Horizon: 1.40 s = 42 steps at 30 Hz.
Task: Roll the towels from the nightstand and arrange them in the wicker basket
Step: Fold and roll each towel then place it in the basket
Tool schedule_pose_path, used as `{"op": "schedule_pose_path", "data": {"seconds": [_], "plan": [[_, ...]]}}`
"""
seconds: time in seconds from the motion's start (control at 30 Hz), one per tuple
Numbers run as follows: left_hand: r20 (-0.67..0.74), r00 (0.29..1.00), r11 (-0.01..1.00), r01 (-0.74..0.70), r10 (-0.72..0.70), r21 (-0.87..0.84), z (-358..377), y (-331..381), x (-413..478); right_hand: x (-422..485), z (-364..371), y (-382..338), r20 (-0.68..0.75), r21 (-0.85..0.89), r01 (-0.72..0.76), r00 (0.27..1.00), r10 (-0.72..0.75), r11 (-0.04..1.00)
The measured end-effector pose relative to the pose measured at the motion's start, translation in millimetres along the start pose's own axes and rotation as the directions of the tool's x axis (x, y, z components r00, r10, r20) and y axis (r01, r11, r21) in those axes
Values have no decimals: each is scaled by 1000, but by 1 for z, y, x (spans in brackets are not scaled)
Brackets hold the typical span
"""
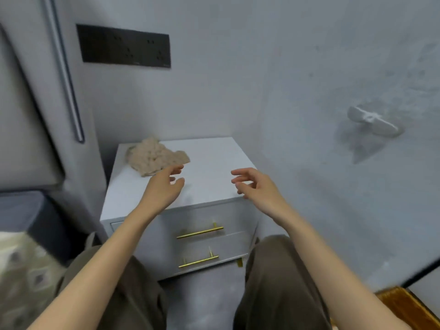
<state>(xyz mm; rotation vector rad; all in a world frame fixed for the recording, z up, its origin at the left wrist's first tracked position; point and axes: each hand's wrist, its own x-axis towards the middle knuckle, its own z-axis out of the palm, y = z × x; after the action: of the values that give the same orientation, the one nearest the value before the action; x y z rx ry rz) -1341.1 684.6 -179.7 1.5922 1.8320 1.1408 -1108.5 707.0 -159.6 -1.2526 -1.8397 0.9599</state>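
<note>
A crumpled beige towel (156, 156) lies on the back left of the white nightstand (209, 163). My left hand (164, 184) hovers over the nightstand top just in front of the towel, fingers loosely spread, holding nothing. My right hand (252, 184) hangs over the front right part of the top, fingers relaxed and slightly bent, empty too. The wicker basket shows only as a brown woven corner (402, 306) at the bottom right.
The nightstand has two drawers with gold bar handles (200, 232). A grey headboard (26, 129) and bed stand at the left, a black socket panel (126, 47) on the wall behind. My knees in brown trousers sit before the drawers.
</note>
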Motion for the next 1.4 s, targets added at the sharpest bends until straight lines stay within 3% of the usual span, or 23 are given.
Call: {"op": "schedule_pose_path", "data": {"seconds": [0.33,0.5,0.63,0.77,0.83,0.93,1.03,1.17,1.27,1.4], "plan": [[-123,992,953,3,36,303,-14,-86,68,84,80,27,118,-101,-100,987,112,990],[-194,980,795,90,36,600,-16,-104,95,108,91,39,72,-146,-83,993,94,986],[-228,971,692,119,68,712,-15,-111,110,123,90,47,83,-142,-76,993,89,987],[-187,976,821,13,115,570,-11,-94,111,133,88,52,83,-69,-109,990,115,992],[-93,991,886,-44,98,462,-5,-75,102,137,86,52,76,19,-160,984,159,987],[42,992,900,-122,115,418,13,-50,85,141,80,50,62,120,-229,973,223,966],[123,987,912,-140,99,386,32,-31,69,140,72,53,78,104,-288,956,281,952],[214,976,969,-94,44,230,37,-16,62,136,63,61,115,-51,-276,953,281,960],[162,986,985,-75,50,153,31,-12,62,131,59,61,125,-118,-204,968,218,972],[-100,975,913,-149,200,379,23,-13,66,125,52,53,145,-111,-119,980,134,987]]}}
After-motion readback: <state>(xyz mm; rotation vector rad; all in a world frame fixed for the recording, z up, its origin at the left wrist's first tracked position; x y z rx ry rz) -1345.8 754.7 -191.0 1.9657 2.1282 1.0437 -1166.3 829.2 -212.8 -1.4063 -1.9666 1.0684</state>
